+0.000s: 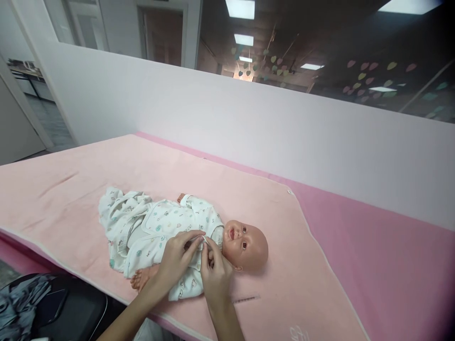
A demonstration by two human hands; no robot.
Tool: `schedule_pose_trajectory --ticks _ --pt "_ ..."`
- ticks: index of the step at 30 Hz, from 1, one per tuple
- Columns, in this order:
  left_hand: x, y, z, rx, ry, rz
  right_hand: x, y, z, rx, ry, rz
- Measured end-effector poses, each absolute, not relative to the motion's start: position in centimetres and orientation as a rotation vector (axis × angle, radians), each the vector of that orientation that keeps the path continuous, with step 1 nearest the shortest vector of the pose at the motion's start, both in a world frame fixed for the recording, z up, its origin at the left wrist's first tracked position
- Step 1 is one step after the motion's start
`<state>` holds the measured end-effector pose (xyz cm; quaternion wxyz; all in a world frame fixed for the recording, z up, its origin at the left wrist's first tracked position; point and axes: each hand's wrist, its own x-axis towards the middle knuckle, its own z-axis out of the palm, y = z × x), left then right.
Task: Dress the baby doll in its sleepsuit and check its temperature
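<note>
Shirt (pixel 174 215) lies on the doll (pixel 249 244), its front covering the chest. At the doll's upper chest, the left hand (pixel 177 255) and the right hand (pixel 216 267) meet; on each, thumb and forefinger are almost together and seem to pinch a thin white strip (pixel 204 238). As I judge, much is done: on the doll's far side the sleeve (pixel 199 203) is filled, with the small hand (pixel 181 197) outside. The strip seems not yet fastened. The near sleeve is partly hidden, so I cannot tell.
</note>
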<state>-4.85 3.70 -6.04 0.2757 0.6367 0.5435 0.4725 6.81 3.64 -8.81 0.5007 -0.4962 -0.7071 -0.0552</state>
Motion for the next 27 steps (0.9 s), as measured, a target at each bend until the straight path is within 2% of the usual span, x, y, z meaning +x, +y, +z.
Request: schedule_pose_trajectory --ticks 13,20,27 --pt "-6.5 3.4 -4.5 1.868 1.305 1.038 7.2 4.1 -8.9 -1.11 -1.77 -0.283" --pt "-9.8 2.9 -5.6 2.086 1.524 1.061 7.0 3.5 -8.7 -1.119 -1.704 -0.119" --pt "-11.1 3.1 -5.6 2.128 1.523 0.999 7.0 3.5 -8.6 -1.085 -1.713 -0.011"
